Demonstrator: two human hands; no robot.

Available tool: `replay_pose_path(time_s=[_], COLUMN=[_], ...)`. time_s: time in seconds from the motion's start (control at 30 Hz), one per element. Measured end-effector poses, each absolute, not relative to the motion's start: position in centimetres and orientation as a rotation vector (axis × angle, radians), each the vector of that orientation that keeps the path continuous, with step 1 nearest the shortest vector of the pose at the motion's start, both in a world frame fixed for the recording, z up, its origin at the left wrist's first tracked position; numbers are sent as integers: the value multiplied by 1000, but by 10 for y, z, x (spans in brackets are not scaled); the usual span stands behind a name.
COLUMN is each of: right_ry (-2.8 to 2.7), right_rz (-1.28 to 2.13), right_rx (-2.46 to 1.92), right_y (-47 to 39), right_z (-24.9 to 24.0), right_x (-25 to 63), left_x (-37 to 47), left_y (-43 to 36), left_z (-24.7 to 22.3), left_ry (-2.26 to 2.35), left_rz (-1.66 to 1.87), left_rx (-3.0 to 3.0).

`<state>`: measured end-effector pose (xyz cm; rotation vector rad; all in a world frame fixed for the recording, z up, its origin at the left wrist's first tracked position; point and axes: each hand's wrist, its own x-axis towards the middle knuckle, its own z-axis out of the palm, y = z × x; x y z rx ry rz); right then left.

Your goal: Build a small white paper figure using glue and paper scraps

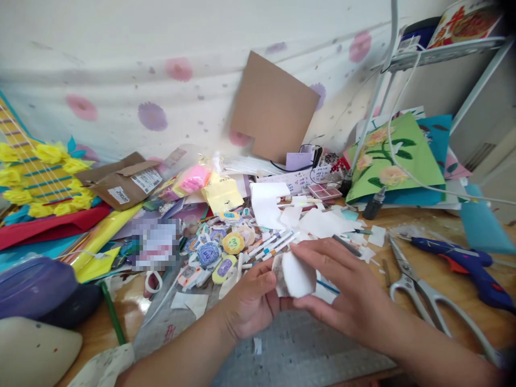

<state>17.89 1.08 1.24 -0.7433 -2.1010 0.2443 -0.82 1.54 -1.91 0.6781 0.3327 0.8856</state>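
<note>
A small white rounded piece [298,274], paper or felt, is held upright above the grey cutting mat [322,346]. A greyish patterned strip shows along its left edge. My left hand [256,293] pinches that edge, thumb in front. My right hand [342,285] curves around the other side, fingertips on the top edge and thumb near the bottom. Behind the hands lies a pile of small decorated pieces, among them a blue round one [208,253] and a yellow round one [233,243]. Several white pens [274,244] lie beside them.
At right are large scissors [419,290], a blue glue gun [463,263] and a dark small bottle [374,204]. White paper scraps [322,221], a cardboard box [123,180] and a leaning cardboard sheet [274,107] stand behind. A purple rounded object [36,285] is at left.
</note>
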Motion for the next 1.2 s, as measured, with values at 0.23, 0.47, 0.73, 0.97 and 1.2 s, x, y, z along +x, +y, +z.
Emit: replay_pose_path(time_s=[0.23,0.47,0.73,0.97,1.2], right_ry=[-982,-1108,-1865,-1791,-1393], right_rz=[1539,1550,974,235,-19], right_rx=[-856,-1169,-1455,-2037,-2386], right_y=[23,19,5,1,16], right_z=[-6,-18,-27,5,-25], right_x=[179,199,202,326,428], left_x=[-7,-2,-1,-2,-1], left_y=[17,15,14,14,7], left_z=[-22,-19,-2,-2,2], left_ry=[391,499,620,607,479], left_rz=[879,798,875,915,867], left_rx=[680,547,521,528,513])
